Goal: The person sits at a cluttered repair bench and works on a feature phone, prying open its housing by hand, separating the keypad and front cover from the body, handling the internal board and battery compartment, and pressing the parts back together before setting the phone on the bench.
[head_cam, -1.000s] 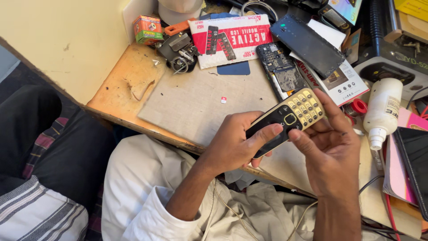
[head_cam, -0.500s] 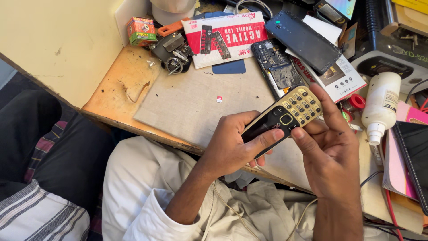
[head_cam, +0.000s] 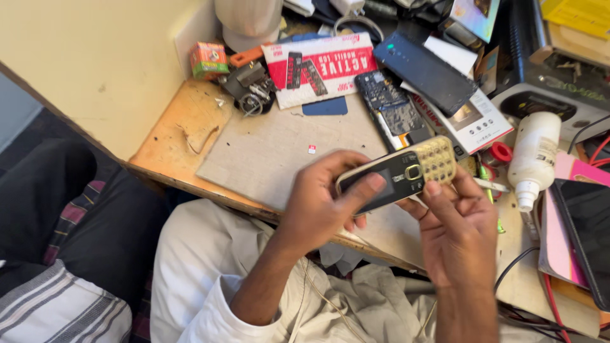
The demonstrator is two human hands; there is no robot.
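From my seat the biggest thing is the wooden workbench [head_cam: 171, 136], which fills the frame from ten o'clock across to four o'clock and is crowded at the far side. On it lies a grey work mat [head_cam: 279, 152] near the centre. At twelve o'clock sits a red and white carton [head_cam: 330, 67], and just right of it, at one o'clock, a dark phone back cover [head_cam: 424, 70] lies across a white box [head_cam: 476, 124]. A bare circuit board [head_cam: 389, 108] lies between the carton and that box. At three o'clock a white squeeze bottle [head_cam: 532, 155] lies tilted, nozzle toward me, beside a pink sheet [head_cam: 575, 171].

My left hand [head_cam: 321, 203] is closed around the lower end of the keypad phone [head_cam: 399, 178], thumb laid over its dark screen. My right hand [head_cam: 460, 225] grips the keypad end from beneath, fingertips on the edge. The phone hangs in the air just right of centre, tilted, above the near edge of the bench.

What worries me: the phone is held past the bench edge, over the lap, so a slipping thumb would likely drop it to the floor rather than the mat. The bottle's nozzle points toward the work, and a knock from my right elbow could spill it on the board. A tiny red and white chip [head_cam: 312, 148] on the mat could easily be swept off unseen.
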